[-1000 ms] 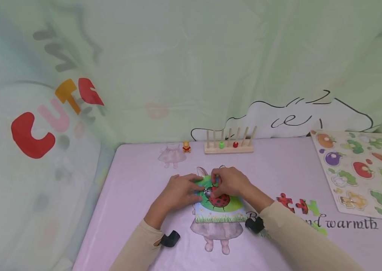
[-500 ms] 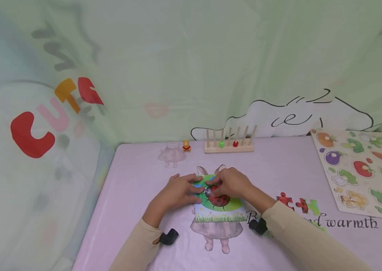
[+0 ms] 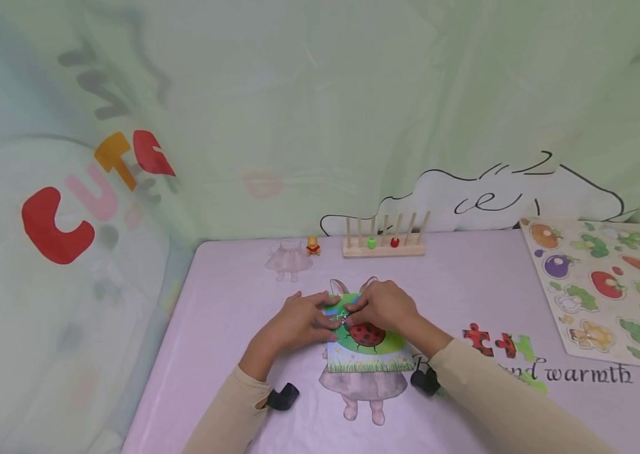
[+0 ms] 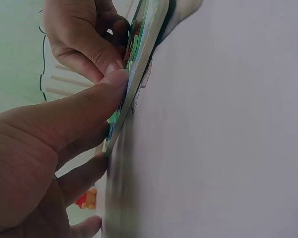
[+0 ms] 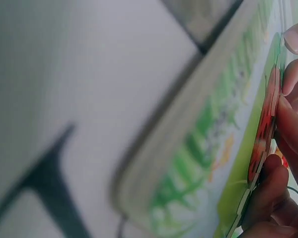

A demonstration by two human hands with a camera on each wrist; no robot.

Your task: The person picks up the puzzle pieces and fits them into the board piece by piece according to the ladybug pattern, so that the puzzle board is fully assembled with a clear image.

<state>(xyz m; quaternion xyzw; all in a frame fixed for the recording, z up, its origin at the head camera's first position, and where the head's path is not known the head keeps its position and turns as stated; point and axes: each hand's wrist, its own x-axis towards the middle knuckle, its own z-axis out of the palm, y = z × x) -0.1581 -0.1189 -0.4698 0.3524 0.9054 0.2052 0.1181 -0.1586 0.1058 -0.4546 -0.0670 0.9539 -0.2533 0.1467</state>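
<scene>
A square ladybug jigsaw puzzle [image 3: 369,364] lies on the table in the head view, with green and blue scenery around the red ladybug. My left hand [image 3: 298,321] rests at its left side, fingers spread over the edge; in the left wrist view, the thumb [image 4: 114,79] touches the face of the puzzle. My right hand [image 3: 386,307] is over the upper part, with curled thumb and index finger pinching at a puzzle piece by the ladybug's head. The fingers mostly hide that piece. In the right wrist view, ladybug pieces [image 5: 265,124] stand slightly proud of the board.
Loose jigsaw pieces [image 3: 477,339] lie right of the puzzle, some partly behind the right sleeve. A wooden peg rack [image 3: 383,251] with green and red beads and a small bear figure [image 3: 313,246] stand at the back. A vegetable board [image 3: 575,328] is at the far right.
My right thumb and index finger have shifted left toward the ladybug's head, uncovering more of its red body. My left hand stays at the puzzle's left edge.
</scene>
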